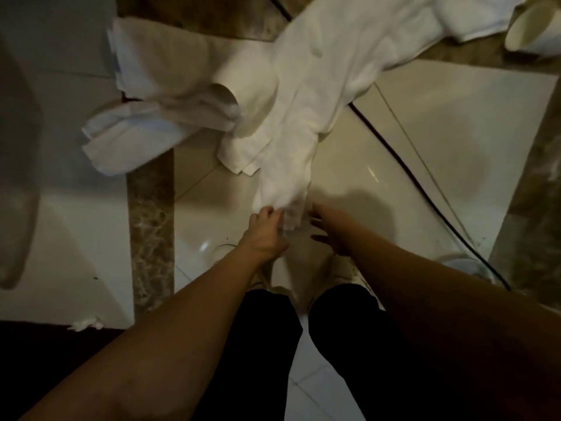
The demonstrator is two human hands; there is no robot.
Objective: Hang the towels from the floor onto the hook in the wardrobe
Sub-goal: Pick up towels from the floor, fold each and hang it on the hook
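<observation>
A long white towel (306, 110), soft and rumpled, stretches across the glossy pale floor tiles (440, 141) from about 1 o'clock down to the middle of the view, where its narrow end is bunched. The left hand (262, 229) pinches that end, its fingers (267, 211) curled round the cloth. The right hand (329, 230) hovers just beside it at 3 o'clock of the cloth end, fingers spread and holding nothing. A second towel (158, 117), folded in flat layers with one end rolled, lies at 10 o'clock, its edge touching the long one. A brown marbled floor strip (150, 226) runs beneath them. A thin black cable (403, 165) crosses the tiles under the long towel toward 4 o'clock. A round pale cup-like object (528, 28) lies on its side at 2 o'clock. Black trouser legs (273, 329) and light shoes (346, 271) stand below the hands.
</observation>
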